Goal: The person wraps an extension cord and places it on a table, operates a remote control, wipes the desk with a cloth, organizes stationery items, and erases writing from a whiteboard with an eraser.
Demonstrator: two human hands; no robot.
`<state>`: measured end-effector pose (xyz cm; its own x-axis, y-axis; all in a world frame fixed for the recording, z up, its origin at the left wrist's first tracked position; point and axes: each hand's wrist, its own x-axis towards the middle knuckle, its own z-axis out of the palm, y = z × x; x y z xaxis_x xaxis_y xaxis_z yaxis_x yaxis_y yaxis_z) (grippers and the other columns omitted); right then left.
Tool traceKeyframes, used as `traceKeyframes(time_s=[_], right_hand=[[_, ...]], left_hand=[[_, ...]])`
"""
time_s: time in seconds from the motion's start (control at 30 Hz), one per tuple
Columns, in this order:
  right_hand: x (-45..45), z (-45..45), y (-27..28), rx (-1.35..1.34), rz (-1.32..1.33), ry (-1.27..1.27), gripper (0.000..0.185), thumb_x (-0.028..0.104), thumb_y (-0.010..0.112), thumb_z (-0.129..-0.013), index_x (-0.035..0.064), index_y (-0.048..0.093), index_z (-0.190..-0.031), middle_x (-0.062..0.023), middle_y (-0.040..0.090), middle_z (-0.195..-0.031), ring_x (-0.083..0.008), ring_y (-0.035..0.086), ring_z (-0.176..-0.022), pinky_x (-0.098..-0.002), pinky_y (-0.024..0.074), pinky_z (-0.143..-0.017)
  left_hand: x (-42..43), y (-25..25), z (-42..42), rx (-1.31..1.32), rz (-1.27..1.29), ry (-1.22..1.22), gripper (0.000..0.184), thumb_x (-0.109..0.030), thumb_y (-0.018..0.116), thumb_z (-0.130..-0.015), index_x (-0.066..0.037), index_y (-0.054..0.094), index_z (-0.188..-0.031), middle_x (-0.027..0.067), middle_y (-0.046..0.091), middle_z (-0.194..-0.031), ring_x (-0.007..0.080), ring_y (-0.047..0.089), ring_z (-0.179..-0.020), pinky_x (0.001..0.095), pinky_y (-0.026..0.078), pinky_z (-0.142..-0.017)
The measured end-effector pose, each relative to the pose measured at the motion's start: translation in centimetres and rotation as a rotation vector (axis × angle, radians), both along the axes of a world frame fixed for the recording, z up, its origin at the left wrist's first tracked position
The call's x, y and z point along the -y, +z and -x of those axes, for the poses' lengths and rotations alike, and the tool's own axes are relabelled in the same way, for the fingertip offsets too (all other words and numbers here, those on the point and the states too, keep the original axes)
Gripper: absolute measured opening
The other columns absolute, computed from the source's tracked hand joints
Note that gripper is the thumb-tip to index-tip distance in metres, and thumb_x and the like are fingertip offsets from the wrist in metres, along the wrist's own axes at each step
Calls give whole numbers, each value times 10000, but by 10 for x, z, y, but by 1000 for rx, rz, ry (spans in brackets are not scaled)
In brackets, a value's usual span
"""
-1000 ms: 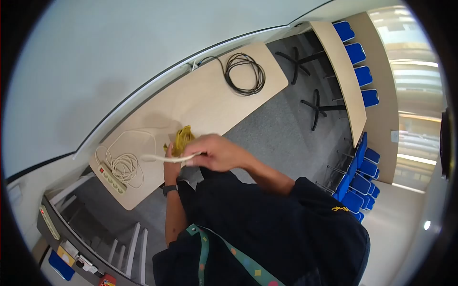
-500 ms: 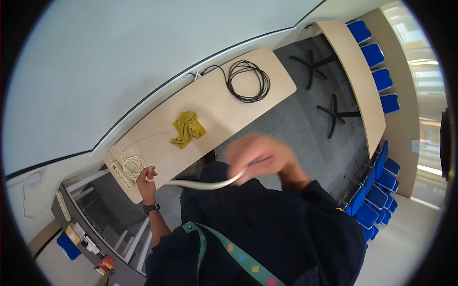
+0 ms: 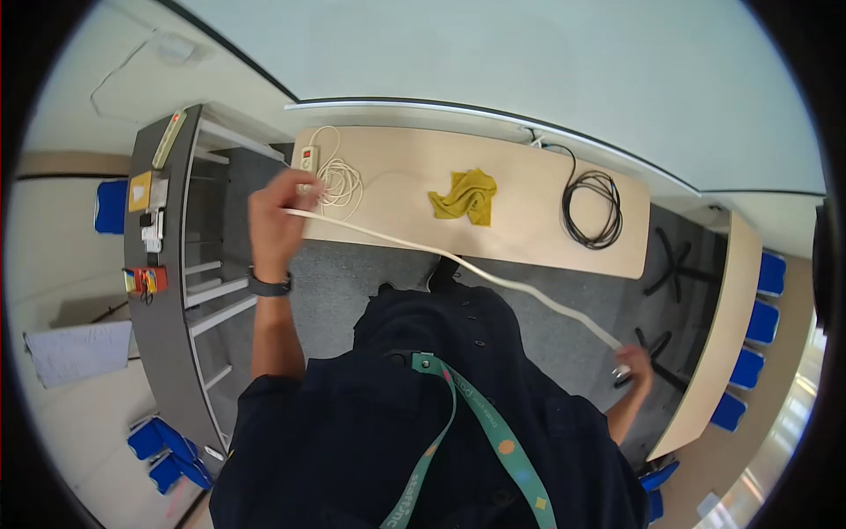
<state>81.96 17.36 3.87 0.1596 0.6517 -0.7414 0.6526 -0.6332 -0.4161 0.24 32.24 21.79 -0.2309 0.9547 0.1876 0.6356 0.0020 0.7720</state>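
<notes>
A white cable point(image 3: 493, 279) stretches in a slack line between my two hands. My left hand point(image 3: 278, 218), with a dark watch on its wrist, is closed on the cable near the table's left end. Far out to the right, my right hand point(image 3: 634, 366) grips the other stretch, close to a metallic end. Behind my left hand lie a white power strip point(image 3: 307, 160) and a loose coil of white cord point(image 3: 342, 185). A crumpled yellow cloth point(image 3: 467, 196) rests mid-table.
The wooden table point(image 3: 529, 240) runs along the whiteboard point(image 3: 546, 62). A black coiled cable point(image 3: 592, 209) lies at its right end. A grey desk point(image 3: 163, 322) bears small items at the left. Another table point(image 3: 718, 335) stands at the right beside blue chairs point(image 3: 746, 367).
My hands have moved far apart, drawing the white cable out between them. The yellow cloth, earlier by my left hand, lies free. The view has turned to the left.
</notes>
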Motion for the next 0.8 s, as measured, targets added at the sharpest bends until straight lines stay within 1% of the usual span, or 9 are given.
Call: traceKeyframes(time_s=[0.03, 0.13, 0.2, 0.27, 0.37, 0.47, 0.53, 0.67, 0.8], right_hand=[[26, -5, -62, 200, 203, 222, 320, 264, 798, -676, 32, 723, -884, -87, 698, -789, -190, 641, -779, -358, 495, -699], [24, 143, -76, 255, 368, 489, 458, 351, 777, -701, 37, 720, -1029, -147, 723, -1019, -277, 671, -944, -411, 492, -877], [7, 270, -29, -71, -443, 304, 477, 326, 732, -789, 41, 669, -1167, -156, 707, -1096, -287, 654, -1017, -421, 456, -953], [-26, 423, 87, -718, -637, -82, 480, 309, 699, -849, 34, 615, -1234, -151, 697, -1091, -245, 637, -1031, -404, 437, -965], [-10, 505, 172, -1097, -459, 298, 384, 334, 697, -858, 20, 666, -1076, -124, 695, -936, -196, 645, -877, -347, 485, -827], [30, 497, 219, -461, -585, 374, 278, 284, 697, -841, 10, 677, -878, -77, 660, -794, -161, 611, -717, -285, 475, -675], [65, 462, 247, -389, -999, 189, 188, 166, 682, -784, -16, 658, -740, -86, 645, -731, -159, 593, -655, -285, 463, -617], [165, 302, 317, -223, -1602, -26, 321, 225, 597, -918, -86, 662, -957, -184, 661, -965, -229, 617, -832, -339, 498, -720], [253, 189, 396, -41, -1711, -348, 330, 289, 582, -997, -35, 644, -1005, -62, 590, -761, -129, 512, -703, -241, 394, -640]], left_hand=[[7, 18, -21, -1, 26, -93, 46, -78, 697, -864, -46, 680, -892, 0, 528, -615, 33, 429, -547, 225, 347, -505], [32, 33, -79, 147, -52, -416, 93, -61, 685, -820, -91, 666, -906, 84, 550, -591, 163, 529, -495, 283, 395, -489], [51, 29, -107, 146, -67, -548, 86, -135, 697, -841, -100, 641, -898, 94, 602, -639, 272, 593, -537, 351, 430, -498], [70, 19, -115, 144, -87, -614, 105, -170, 691, -857, -104, 633, -915, 98, 608, -649, 309, 602, -559, 381, 439, -507], [99, 17, -100, 40, -84, -765, 126, -197, 651, -889, -108, 609, -967, 108, 606, -649, 351, 612, -608, 435, 449, -540], [124, 18, -65, 118, -44, -769, 149, -207, 628, -898, -119, 588, -1012, 126, 601, -654, 361, 623, -632, 459, 458, -567], [133, -21, -38, 158, -109, -663, 135, -144, 631, -867, -122, 594, -995, 150, 612, -681, 378, 623, -651, 466, 467, -587], [135, -145, 32, 89, 31, -384, 152, 7, 569, -817, -90, 607, -928, 178, 634, -741, 384, 645, -743, 437, 487, -625], [136, -195, 91, 221, -5, -166, 112, -28, 618, -842, -64, 624, -947, 108, 599, -691, 172, 595, -665, 324, 458, -618]])
